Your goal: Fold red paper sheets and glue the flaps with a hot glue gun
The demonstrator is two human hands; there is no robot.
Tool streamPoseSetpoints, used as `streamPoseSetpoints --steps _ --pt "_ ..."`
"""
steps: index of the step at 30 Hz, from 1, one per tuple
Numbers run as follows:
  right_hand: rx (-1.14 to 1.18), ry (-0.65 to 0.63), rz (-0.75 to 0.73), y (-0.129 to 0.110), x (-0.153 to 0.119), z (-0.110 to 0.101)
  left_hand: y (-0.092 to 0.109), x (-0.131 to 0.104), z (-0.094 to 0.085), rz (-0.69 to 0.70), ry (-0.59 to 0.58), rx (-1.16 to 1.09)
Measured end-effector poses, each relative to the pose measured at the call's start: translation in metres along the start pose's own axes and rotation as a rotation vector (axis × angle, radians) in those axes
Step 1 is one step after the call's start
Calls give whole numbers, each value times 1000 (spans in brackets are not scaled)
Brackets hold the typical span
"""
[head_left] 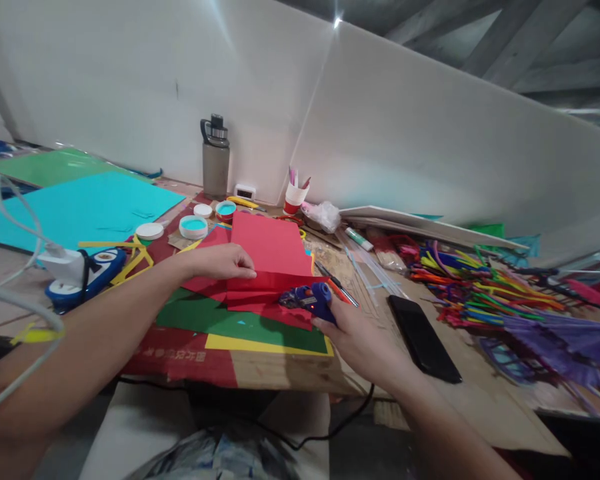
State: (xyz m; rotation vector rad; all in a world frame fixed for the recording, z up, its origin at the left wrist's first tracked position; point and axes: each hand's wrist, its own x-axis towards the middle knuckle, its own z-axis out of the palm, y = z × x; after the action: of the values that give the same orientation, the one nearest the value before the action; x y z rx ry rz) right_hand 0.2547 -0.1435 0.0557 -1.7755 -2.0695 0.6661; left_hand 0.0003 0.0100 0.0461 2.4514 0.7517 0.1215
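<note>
While left hand (223, 261) pinches red paper (270, 241) and right hand (355, 335) grips glue gun (307, 299), cup (295, 195) holds pens (294, 177).

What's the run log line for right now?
left hand: on red paper | right hand: holding glue gun over red paper | phone: on table's right side

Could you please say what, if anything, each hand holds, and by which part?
The right hand holds the blue glue gun by its rear, opposite the nozzle. The left hand touches the red paper; whether it pinches it cannot be told.
</note>
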Motion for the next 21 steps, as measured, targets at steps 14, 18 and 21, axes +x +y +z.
streamPoseSetpoints --steps 14,18,21 --pt "72 55 24 13 -3 -1 17 1 9 123 -78 36" --pt "86 38 16 12 -3 -3 8 3 9 86 -85 -61" --pt "97 33 22 14 -2 -3 2 4 9 61 -96 -128"
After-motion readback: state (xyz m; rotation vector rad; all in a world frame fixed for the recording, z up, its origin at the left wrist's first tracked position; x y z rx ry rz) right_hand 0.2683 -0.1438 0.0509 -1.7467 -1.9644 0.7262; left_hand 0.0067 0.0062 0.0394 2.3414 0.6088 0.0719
